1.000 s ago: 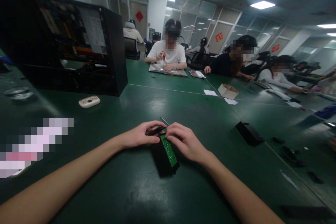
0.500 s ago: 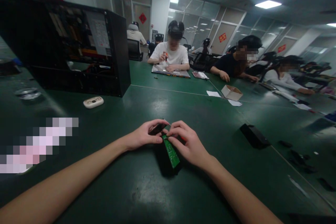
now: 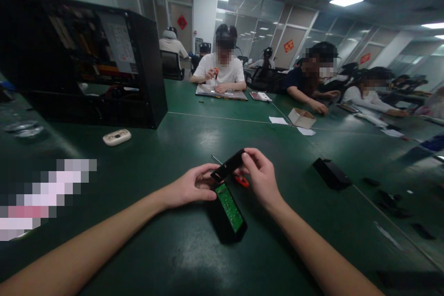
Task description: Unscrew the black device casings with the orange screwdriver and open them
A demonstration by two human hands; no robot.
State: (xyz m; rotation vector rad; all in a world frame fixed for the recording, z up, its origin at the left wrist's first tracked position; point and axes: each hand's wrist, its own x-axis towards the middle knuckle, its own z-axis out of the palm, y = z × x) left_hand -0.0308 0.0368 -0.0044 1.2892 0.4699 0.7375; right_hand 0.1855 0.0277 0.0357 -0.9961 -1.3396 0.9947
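A narrow green circuit board (image 3: pixel 230 206) sits in a dark, box-like case (image 3: pixel 242 233), tilted on the table in front of me. My left hand (image 3: pixel 194 185) grips the upper left end of this case, its thumb along the edge; some of its fingers are hidden. Between my hands, a flat black panel (image 3: pixel 229 165) with small slots slants up to the right. My right hand (image 3: pixel 260 173) pinches the panel's upper right end. Its lower left end is by the left fingers; whether it touches the case I cannot tell. Behind the panel lies a screwdriver with a red handle (image 3: pixel 242 181).
An open black computer case (image 3: pixel 145 69) stands at the left, with a white earbud case (image 3: pixel 117 137) before it. To the right lie a black box-shaped part (image 3: pixel 332 174) and several small dark pieces. Across the table are a small cardboard box (image 3: pixel 301 118) and people working.
The black panel has swung up to the right in my right hand, away from the left palm. More of the circuit board and the screwdriver's red handle now shows. The view has shifted slightly.
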